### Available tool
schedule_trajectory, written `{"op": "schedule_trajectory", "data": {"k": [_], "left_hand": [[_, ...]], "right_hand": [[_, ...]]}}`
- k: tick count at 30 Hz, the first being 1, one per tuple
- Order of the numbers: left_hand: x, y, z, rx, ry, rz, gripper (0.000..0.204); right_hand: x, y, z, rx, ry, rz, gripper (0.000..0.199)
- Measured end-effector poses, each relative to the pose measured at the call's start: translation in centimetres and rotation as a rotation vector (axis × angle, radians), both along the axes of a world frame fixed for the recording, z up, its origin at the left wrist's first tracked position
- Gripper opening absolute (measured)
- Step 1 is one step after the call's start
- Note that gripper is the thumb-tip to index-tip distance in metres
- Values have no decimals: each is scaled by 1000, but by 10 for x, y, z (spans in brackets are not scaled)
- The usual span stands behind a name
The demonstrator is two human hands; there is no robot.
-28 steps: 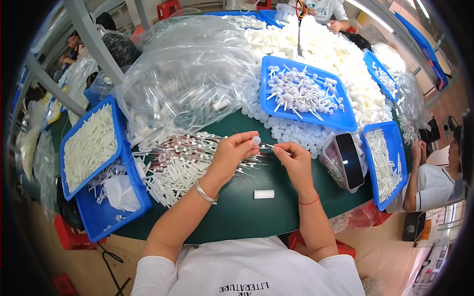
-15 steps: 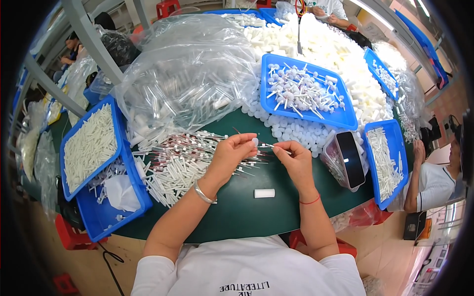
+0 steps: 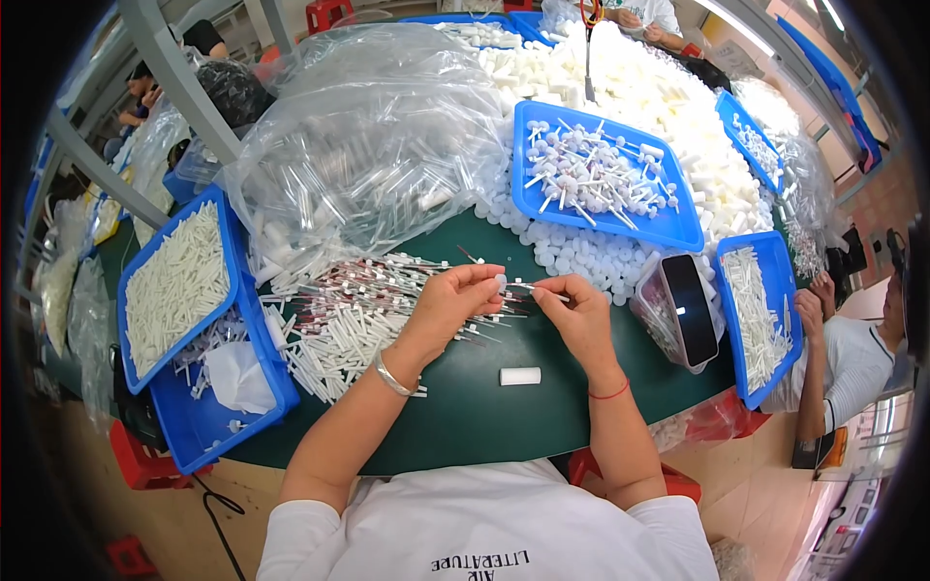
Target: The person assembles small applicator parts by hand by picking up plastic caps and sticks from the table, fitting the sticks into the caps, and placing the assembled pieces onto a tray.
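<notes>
Over the table, my left hand (image 3: 448,305) pinches a small round white cap (image 3: 501,282) between thumb and fingertips. Just to its right, my right hand (image 3: 579,320) grips a thin white stick (image 3: 521,285) whose left end points at the cap; whether the two touch is too small to tell. Below the hands a white cylinder (image 3: 520,376) lies on the green tabletop (image 3: 455,416). Beside my left wrist spreads a pile of short white tubes (image 3: 354,344), mixed with thin dark-red and white pieces.
A blue tray (image 3: 686,230) of capped sticks rests on heaped white caps (image 3: 591,259). Behind stands a large clear bag (image 3: 358,126). A phone (image 3: 689,310) leans on a clear tub. Blue trays (image 3: 208,438) sit at left, another (image 3: 758,389) at right near a co-worker (image 3: 852,353).
My hands hold nearly the same place and grip. At the right, the co-worker's hands have shifted toward the blue tray.
</notes>
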State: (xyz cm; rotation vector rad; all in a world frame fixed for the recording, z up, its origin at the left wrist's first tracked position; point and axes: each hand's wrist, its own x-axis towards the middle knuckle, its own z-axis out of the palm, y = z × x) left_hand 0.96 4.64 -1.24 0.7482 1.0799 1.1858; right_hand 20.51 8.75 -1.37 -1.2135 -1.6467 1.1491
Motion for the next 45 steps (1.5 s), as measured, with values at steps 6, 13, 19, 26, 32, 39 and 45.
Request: {"op": "schedule_trajectory", "data": {"k": [6,13,19,26,32,39,45], "left_hand": [[-3,-1,-5,8,38,-8,29],[-6,-2,-2,-45,50,-19,29],[-7,-3,-5,-19,109,-77,28],[-4,-2,-11,-102,-30,-128,25],[6,-5,-2,-53,33,-54,19],[14,-12,2,421,589,-25,18],[15,-22,2,583,609,74,29]], "right_hand": [[-1,-1,-2,93,-1,55,10],[0,-2,0,180,-45,84,10],[0,-3,2,190,-55,96,10],[-8,-6,2,357,-51,198,7],[-7,-8,-5,352,-15,163,9],[4,-3,-1,-229,160,260,14],[-2,-4,3,-308,293,309,15]]}}
